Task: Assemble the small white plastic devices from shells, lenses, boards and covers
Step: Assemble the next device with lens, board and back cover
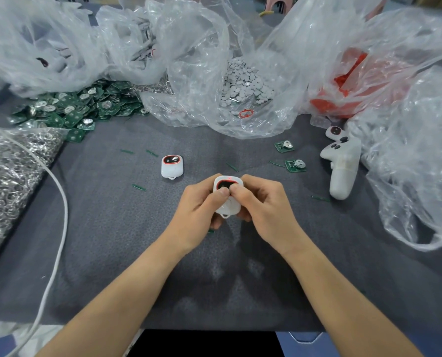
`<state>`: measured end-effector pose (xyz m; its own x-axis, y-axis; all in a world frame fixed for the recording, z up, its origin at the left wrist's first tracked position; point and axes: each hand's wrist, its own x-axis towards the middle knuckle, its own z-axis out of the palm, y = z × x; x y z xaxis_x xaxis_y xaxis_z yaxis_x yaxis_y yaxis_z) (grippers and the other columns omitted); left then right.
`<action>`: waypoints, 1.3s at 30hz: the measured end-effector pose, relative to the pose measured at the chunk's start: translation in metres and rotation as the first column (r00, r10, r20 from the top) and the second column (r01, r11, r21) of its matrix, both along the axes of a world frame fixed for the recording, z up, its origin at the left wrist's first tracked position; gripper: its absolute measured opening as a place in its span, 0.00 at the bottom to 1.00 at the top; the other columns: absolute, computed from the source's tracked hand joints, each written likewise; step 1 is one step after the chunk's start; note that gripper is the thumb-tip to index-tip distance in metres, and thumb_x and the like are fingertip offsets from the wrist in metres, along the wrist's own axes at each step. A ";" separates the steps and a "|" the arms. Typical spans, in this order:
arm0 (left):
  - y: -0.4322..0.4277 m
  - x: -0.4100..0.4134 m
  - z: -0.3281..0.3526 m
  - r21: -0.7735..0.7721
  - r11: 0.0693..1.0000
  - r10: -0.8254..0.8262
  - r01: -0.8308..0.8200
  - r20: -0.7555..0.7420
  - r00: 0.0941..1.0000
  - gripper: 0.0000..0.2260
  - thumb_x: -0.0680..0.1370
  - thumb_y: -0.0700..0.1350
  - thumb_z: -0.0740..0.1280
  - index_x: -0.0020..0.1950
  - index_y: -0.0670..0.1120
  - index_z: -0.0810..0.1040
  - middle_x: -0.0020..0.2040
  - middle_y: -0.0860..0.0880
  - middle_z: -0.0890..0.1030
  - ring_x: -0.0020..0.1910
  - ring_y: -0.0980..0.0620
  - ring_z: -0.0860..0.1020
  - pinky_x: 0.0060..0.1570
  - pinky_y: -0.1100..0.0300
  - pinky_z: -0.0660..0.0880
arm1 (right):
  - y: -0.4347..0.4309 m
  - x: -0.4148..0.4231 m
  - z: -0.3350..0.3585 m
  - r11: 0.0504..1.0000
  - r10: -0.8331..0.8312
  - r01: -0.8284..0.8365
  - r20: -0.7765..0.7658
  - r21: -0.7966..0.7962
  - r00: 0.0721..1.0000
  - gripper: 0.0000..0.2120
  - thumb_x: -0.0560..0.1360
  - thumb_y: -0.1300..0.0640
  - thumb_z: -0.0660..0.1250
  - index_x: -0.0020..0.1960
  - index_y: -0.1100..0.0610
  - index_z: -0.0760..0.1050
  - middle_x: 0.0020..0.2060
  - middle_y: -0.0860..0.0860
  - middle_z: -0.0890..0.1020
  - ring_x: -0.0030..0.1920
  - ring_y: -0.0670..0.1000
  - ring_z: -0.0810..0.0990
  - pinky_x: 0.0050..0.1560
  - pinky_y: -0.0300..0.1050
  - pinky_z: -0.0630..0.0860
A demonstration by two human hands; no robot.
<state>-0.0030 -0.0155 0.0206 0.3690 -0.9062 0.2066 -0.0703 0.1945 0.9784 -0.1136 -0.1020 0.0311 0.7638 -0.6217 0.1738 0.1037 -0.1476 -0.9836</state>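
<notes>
Your forearms come up from the bottom edge and meet at the centre of the frame, above the grey table (111, 240). Your left hand (198, 206) and right hand (265, 206) both curl round one small white device (227, 199), with both thumbs pressed together on its face just below the red-rimmed dark window. A small red spot shows at its top edge, and its loop points towards you.

A second white device (172, 166) lies flat on the table, up and to the left of your hands and well apart from them. Two loose green boards (295, 165) sit right of centre, beside a white handheld controller (342, 168). A heap of green boards (67, 109) fills the upper left, with a bag of white discs (243, 83) at upper centre and a bag of red parts (348, 81) at upper right.
</notes>
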 end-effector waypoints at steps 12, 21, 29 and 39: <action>0.000 0.000 0.000 -0.013 1.000 0.024 -0.023 0.013 1.000 0.10 0.73 0.52 0.59 0.43 0.57 0.81 0.30 0.51 0.75 0.23 0.54 0.69 0.22 0.64 0.64 | -0.001 -0.001 -0.003 0.999 0.042 -0.041 0.004 -0.026 0.999 0.14 0.76 0.56 0.62 0.38 0.65 0.74 0.28 0.50 0.73 0.27 0.45 0.70 0.28 0.35 0.66; 0.001 0.002 0.002 -0.028 1.000 -0.003 0.002 -0.030 1.000 0.10 0.73 0.51 0.60 0.47 0.50 0.80 0.31 0.49 0.76 0.24 0.48 0.67 0.21 0.63 0.63 | 0.001 0.001 -0.001 0.999 0.034 -0.035 0.028 0.012 0.999 0.11 0.76 0.57 0.62 0.37 0.58 0.75 0.27 0.47 0.74 0.26 0.43 0.71 0.27 0.34 0.67; 0.000 0.000 0.001 0.080 0.997 0.006 -0.012 0.074 0.997 0.07 0.71 0.47 0.61 0.38 0.47 0.75 0.24 0.52 0.71 0.21 0.57 0.65 0.24 0.65 0.63 | 0.000 0.001 -0.002 0.997 -0.073 0.073 0.035 -0.020 0.997 0.12 0.76 0.56 0.62 0.35 0.58 0.73 0.25 0.47 0.75 0.26 0.43 0.71 0.28 0.33 0.67; -0.001 0.001 0.003 0.076 0.997 -0.022 0.017 0.068 0.997 0.06 0.73 0.43 0.60 0.40 0.49 0.76 0.26 0.53 0.73 0.22 0.59 0.66 0.25 0.66 0.63 | -0.002 0.002 -0.003 0.996 -0.077 0.079 0.053 -0.031 0.996 0.12 0.76 0.57 0.62 0.34 0.55 0.74 0.25 0.46 0.75 0.25 0.43 0.71 0.27 0.33 0.67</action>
